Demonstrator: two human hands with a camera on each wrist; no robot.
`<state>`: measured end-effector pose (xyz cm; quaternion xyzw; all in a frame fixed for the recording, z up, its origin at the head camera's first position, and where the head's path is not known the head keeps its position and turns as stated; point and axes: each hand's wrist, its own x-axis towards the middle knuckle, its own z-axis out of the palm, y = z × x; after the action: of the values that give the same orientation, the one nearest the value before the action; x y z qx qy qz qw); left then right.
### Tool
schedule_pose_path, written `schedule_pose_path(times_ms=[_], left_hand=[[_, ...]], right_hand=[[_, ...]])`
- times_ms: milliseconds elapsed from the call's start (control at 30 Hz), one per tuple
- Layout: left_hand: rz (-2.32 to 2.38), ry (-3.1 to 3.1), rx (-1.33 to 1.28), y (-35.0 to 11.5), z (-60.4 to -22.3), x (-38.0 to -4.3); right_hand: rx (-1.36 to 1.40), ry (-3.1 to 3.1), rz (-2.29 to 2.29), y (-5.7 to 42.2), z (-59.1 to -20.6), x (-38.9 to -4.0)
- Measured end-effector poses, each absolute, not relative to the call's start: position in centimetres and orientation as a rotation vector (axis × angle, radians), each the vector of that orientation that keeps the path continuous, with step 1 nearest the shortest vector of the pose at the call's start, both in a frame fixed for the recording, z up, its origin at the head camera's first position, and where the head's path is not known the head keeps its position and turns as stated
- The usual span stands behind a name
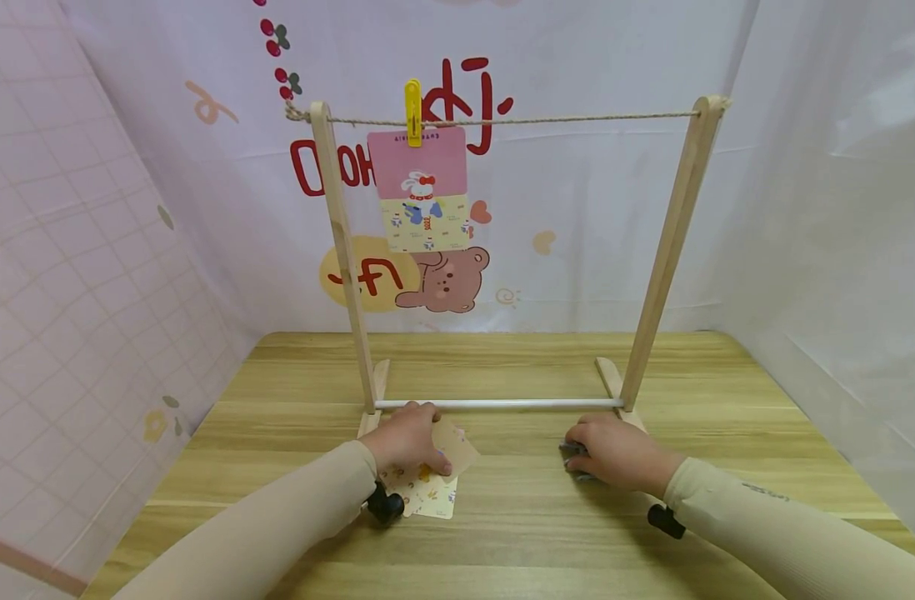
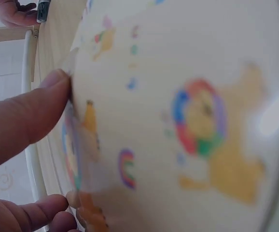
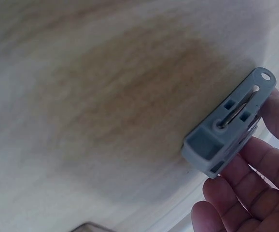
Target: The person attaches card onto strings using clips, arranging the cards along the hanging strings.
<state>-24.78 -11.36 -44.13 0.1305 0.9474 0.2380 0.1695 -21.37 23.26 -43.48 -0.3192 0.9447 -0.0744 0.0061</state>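
Near the foot of the stand's left post, my left hand [image 1: 408, 442] pinches a pale card [image 1: 457, 452] between thumb and fingers, its edge tilted up. Under that hand more patterned cards [image 1: 437, 500] lie on the table. Up close in the left wrist view, a card with lions and rainbows [image 2: 168, 116] fills most of the picture, the thumb at its edge. My right hand [image 1: 618, 450], by the right post's foot, holds a grey clothespin [image 3: 226, 125] between thumb and fingers, low over the tabletop.
A wooden stand has two upright posts [image 1: 671, 250], a white crossbar [image 1: 502, 403] and a twine line [image 1: 577, 119]. From the line hangs a pink and yellow rabbit card [image 1: 420, 187], held by a yellow clothespin [image 1: 413, 112]. Printed cloth surrounds the wooden table [image 1: 517, 533].
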Motion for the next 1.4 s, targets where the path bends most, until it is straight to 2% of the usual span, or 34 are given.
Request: schedule_pose_path(times_ms=[1400], left_hand=[[0.630,2.732,0.376,-9.9,-43.4,-23.9]], right_hand=[[-1.048,2.940,-0.235,22.6,-43.7,-21.6]])
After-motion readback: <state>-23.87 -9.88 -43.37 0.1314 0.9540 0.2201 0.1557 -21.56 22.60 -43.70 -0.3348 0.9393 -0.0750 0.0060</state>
